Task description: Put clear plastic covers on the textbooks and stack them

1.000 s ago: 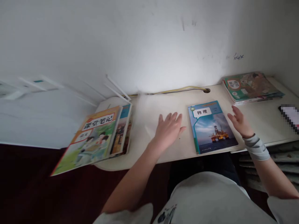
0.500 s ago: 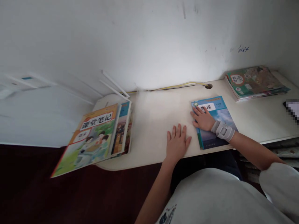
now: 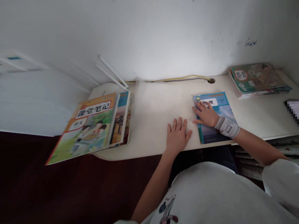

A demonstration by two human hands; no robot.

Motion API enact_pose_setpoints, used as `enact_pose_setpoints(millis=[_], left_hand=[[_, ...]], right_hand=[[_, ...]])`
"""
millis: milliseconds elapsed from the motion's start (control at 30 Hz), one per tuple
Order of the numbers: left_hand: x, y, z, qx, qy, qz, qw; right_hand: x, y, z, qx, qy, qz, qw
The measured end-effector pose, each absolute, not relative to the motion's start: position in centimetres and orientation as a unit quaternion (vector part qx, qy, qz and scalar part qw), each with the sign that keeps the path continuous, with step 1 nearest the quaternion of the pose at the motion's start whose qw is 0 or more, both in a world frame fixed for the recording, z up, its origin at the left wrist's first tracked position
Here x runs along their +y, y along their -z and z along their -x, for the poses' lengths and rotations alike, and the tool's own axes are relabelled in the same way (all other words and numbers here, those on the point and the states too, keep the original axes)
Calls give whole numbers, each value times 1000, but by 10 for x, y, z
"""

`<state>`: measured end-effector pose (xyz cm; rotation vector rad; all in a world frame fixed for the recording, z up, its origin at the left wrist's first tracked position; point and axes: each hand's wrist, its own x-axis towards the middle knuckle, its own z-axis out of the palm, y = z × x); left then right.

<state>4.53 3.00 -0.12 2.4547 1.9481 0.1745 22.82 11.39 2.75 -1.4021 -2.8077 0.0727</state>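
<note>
My right hand (image 3: 207, 116), with a grey-white band around the wrist, lies flat with fingers spread on a blue textbook (image 3: 224, 107). The cover carries a white title label, partly hidden by the fingers, above a sea-and-sky picture. To the left of that book, my left hand (image 3: 177, 137) rests palm down on the pale desk (image 3: 154, 124). Its fingers are stretched out and it holds nothing.
An orange-and-green notebook (image 3: 93, 124) tops a fanned pile of books at the desk's left end, overhanging the front edge. Another book stack (image 3: 259, 79) sits at the back right, near a dark-edged device (image 3: 293, 110). Yellow and black cables (image 3: 182, 78) run along the wall into a hole (image 3: 211, 81).
The view has shifted slightly, so the desk and books appear a little higher. Both hands stay in nearly the same places, one on the textbook and one on the desk.
</note>
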Motion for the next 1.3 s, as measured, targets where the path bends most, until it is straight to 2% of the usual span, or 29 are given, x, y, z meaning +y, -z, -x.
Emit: enact_pose_setpoints(millis=[200, 600, 833, 1000, 1300], left_hand=[[27, 3, -58, 545, -151, -825, -8], [25, 7, -62, 552, -125, -825, 5], [6, 0, -76, 506, -112, -855, 2], [12, 4, -95, 507, -58, -860, 14], [16, 8, -99, 513, -67, -856, 13]], right_hand=[[62, -21, -218, -892, -27, 450, 34], [59, -10, -236, -884, -40, 455, 102], [41, 1, -333, -703, 25, 699, 128], [30, 14, -363, -684, -5, 714, 148], [37, -3, -353, -683, -2, 715, 148]])
